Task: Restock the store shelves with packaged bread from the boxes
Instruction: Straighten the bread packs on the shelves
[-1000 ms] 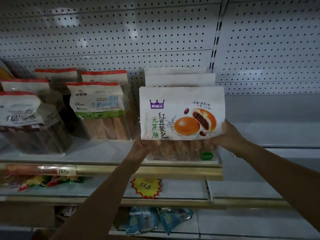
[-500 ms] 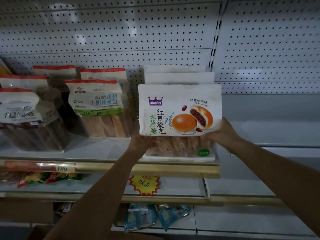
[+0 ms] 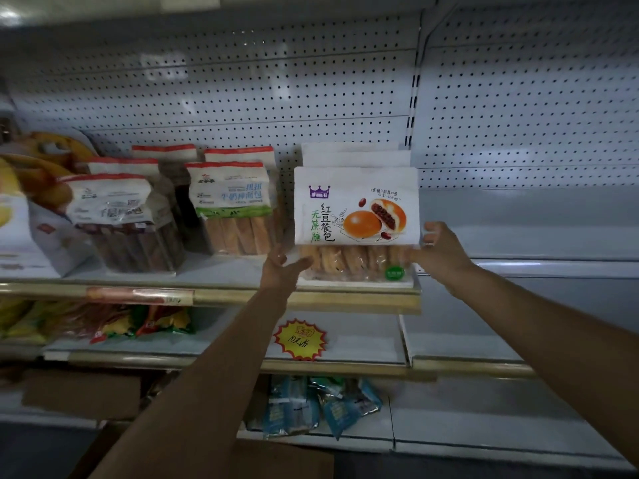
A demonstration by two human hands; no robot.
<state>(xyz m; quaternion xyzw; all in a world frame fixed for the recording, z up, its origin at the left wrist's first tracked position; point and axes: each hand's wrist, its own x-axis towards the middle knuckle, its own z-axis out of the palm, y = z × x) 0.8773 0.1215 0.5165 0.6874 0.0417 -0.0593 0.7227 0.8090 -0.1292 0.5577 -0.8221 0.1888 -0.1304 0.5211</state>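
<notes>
One view only, from the person's head, looking forward and slightly down at a store shelf unit, close in, with the pegboard back wall filling the top of the frame. The lens is wide, so the shelf edge bows and the side panels lean. Both forearms come up from the bottom corners, the left hand just left of centre and the right hand right of centre, on either side of a bun package that sits near mid-frame. Lower shelves and a yellow price tag fall beneath the arms. With just this one camera, no area is shared between views
</notes>
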